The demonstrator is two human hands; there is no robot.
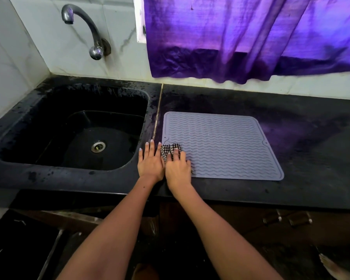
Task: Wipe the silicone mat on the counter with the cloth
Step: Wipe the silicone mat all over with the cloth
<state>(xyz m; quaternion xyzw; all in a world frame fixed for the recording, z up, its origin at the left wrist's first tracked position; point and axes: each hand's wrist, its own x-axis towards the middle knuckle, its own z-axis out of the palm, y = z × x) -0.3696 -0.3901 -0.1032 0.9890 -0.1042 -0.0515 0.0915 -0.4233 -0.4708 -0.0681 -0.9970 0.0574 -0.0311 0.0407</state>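
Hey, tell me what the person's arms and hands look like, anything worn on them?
Both forearms are bare, with no sleeves, watch or bracelets in view. The left hand has light, pale-painted fingernails and shows no ring. The right hand also shows no jewellery; its nails are too small to judge.

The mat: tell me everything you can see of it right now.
The mat is a pale grey-lilac, rubbery-looking sheet with rounded corners, a raised rim and rows of wavy ridges, with small notches at its left and right edges. It lies flat on the dark counter, just right of the sink. The right hand presses a checked cloth onto its near-left corner. The left hand lies flat at its left edge; whether it touches the mat is unclear.
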